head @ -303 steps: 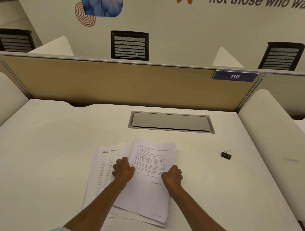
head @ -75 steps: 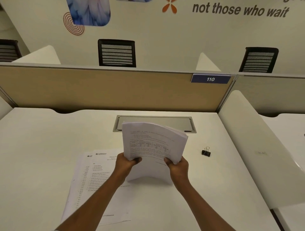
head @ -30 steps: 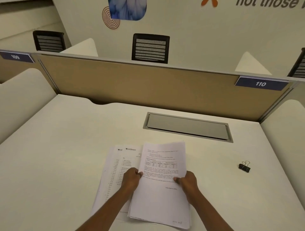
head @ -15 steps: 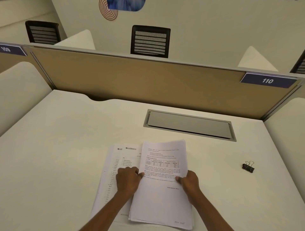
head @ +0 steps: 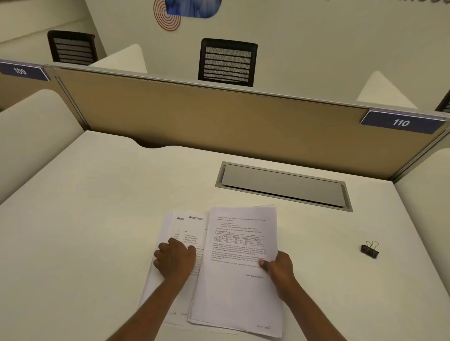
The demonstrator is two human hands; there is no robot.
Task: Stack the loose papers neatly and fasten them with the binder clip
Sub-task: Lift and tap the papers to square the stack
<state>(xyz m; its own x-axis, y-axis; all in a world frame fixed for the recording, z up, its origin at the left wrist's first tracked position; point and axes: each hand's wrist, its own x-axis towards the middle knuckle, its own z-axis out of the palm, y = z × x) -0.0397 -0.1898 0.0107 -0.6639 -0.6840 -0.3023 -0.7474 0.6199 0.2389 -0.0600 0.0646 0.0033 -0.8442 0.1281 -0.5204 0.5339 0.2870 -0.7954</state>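
Stack [head: 238, 292]: thin, floppy, sheets slide; grip both long edges.
Left hand [head: 174, 261]: loosely bent, presses offset sheets [head: 180, 226].
Right hand [head: 280, 267]: pinches stack edge.
Binder clip [head: 370, 250]: untouched, right.

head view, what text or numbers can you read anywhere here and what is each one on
"110": on the right blue plate on the divider.
"109": on the left blue plate, slightly blurred.
Print and a table on the stack of papers: too small to read.
Logo and lines on the loose sheets partly under it: too small to read.
The wall lettering at top right: cut off, unreadable.
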